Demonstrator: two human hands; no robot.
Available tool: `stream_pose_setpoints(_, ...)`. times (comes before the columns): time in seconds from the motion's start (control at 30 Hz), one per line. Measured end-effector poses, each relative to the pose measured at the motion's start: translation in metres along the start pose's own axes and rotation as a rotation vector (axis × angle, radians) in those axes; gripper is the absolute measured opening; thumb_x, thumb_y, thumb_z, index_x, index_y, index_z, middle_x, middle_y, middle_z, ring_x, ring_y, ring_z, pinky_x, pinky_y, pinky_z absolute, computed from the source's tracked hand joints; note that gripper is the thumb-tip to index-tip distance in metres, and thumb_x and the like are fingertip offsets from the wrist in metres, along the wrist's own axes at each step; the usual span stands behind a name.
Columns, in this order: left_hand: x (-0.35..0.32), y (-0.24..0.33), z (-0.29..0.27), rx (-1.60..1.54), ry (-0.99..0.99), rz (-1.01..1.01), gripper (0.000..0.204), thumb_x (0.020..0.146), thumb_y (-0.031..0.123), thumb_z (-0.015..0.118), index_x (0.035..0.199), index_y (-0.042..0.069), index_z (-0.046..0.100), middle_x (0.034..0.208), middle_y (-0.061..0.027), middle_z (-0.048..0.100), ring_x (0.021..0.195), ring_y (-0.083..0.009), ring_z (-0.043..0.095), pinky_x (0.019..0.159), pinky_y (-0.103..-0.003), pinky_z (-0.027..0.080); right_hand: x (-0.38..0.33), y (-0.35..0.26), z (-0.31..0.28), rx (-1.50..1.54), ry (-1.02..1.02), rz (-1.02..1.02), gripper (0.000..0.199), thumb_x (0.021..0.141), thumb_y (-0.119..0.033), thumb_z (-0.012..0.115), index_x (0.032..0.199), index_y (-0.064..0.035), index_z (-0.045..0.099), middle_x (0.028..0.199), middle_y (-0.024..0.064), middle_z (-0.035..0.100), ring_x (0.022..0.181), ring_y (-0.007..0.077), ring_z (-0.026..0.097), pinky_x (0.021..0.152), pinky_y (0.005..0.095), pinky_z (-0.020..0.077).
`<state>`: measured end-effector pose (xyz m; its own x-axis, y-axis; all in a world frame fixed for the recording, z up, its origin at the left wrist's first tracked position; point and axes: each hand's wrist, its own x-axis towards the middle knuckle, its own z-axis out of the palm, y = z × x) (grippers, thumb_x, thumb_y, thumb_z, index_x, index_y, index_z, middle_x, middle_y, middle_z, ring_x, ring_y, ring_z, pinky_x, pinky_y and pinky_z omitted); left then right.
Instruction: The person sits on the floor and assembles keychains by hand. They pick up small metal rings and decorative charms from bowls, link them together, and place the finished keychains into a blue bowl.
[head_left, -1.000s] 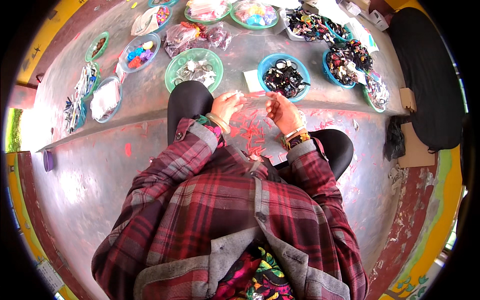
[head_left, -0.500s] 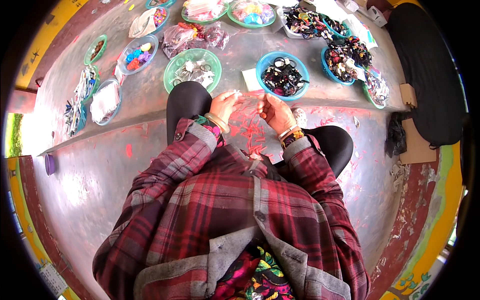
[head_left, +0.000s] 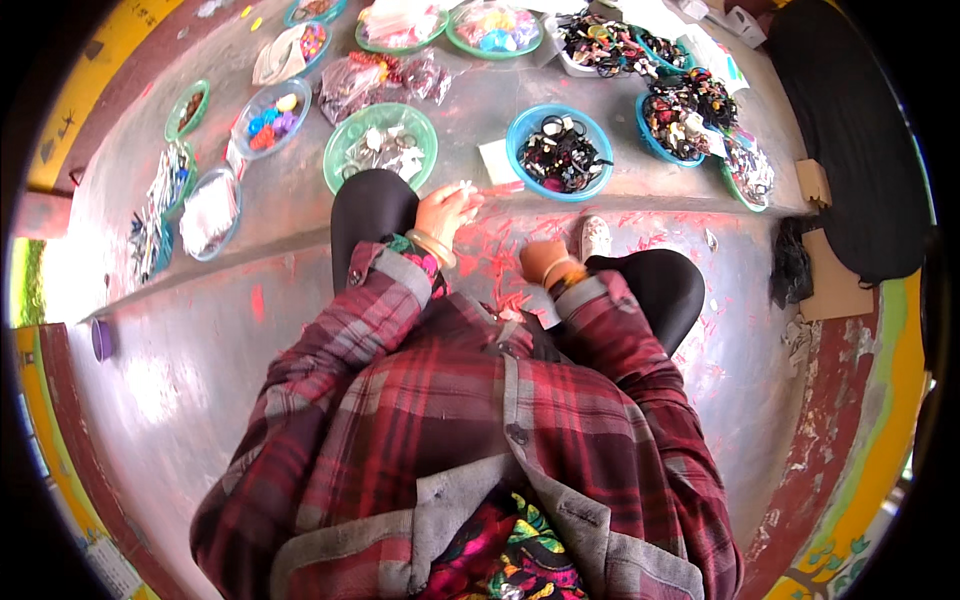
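Note:
My left hand (head_left: 447,212) is held between the knees, near the green bowl, its fingers pinched together. From them a thin, pale item with a reddish strip (head_left: 503,188) sticks out to the right; its exact kind is too small to make out. Lower and to the right, my right hand (head_left: 543,261) is smeared by motion, and its fingers are mostly hidden. Beneath both hands, many red strips (head_left: 512,300) lie scattered on the floor. Just ahead, the green bowl (head_left: 332,160) holds clear packets and dark rings, and the blue bowl (head_left: 515,165) holds black hair ties.
A white card (head_left: 494,160) lies between the bowls on the raised ledge. More bowls of white sticks, coloured pieces and hair ties line the left and back. At the right are a piled-up blue bowl (head_left: 642,130), a black bag (head_left: 791,275) and cardboard (head_left: 835,280).
My right hand has come away from the left, down and toward my body. The left hand stays in nearly the same place with the reddish strip. The view has shifted slightly.

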<state>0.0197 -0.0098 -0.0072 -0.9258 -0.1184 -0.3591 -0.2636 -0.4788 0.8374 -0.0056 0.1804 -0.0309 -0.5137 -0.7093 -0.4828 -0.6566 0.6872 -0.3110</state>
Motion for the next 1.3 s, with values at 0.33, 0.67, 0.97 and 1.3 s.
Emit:
stream_pose_setpoints(0.33, -0.002, 0.003, -0.002, -0.052, 0.047, 0.020, 0.021, 0.087, 0.013, 0.048, 0.100, -0.003, 0.051, 0.099, -0.0126, 0.057, 0.092, -0.0217, 0.057, 0.080, -0.033, 0.046, -0.011, -0.045, -0.027, -0.262, 0.672, -0.255, 0.013, 0.068, -0.013, 0.052, 0.076, -0.0054, 0.060, 0.091, 0.0097, 0.059, 0.108, 0.0262, 0.047, 0.095, 0.0400, 0.0312)
stream_pose_setpoints(0.67, -0.002, 0.001, 0.000, -0.002, -0.003, -0.014, 0.021, 0.087, 0.014, 0.049, 0.100, -0.003, 0.052, 0.097, -0.0121, 0.057, 0.091, -0.0212, 0.057, 0.080, -0.032, 0.046, -0.013, -0.050, -0.029, -0.355, 0.492, -0.235, 0.010, 0.068, -0.017, 0.055, 0.060, -0.0117, 0.056, 0.062, 0.0015, 0.057, 0.079, 0.0207, 0.055, 0.090, 0.0456, 0.0317)
stream_pose_setpoints(0.97, -0.007, 0.008, 0.001, -0.196, -0.161, -0.071, 0.022, 0.087, 0.013, 0.049, 0.099, -0.005, 0.052, 0.095, -0.0158, 0.058, 0.089, -0.0232, 0.058, 0.078, -0.031, 0.048, -0.009, -0.027, -0.049, 1.159, 0.962, 0.110, 0.012, 0.069, -0.010, 0.066, 0.078, -0.0025, 0.062, 0.074, 0.0015, 0.059, 0.075, 0.0142, 0.055, 0.070, 0.0274, 0.0435)
stream_pose_setpoints(1.3, -0.005, 0.004, 0.003, -0.258, -0.346, -0.067, 0.018, 0.084, 0.008, 0.052, 0.095, -0.005, 0.054, 0.095, -0.0154, 0.059, 0.089, -0.0223, 0.059, 0.078, -0.032, 0.049, -0.019, -0.029, -0.051, 1.549, 0.713, -0.013, 0.008, 0.077, -0.002, 0.060, 0.084, -0.0003, 0.063, 0.076, 0.0002, 0.061, 0.071, 0.0071, 0.053, 0.068, 0.0207, 0.0420)
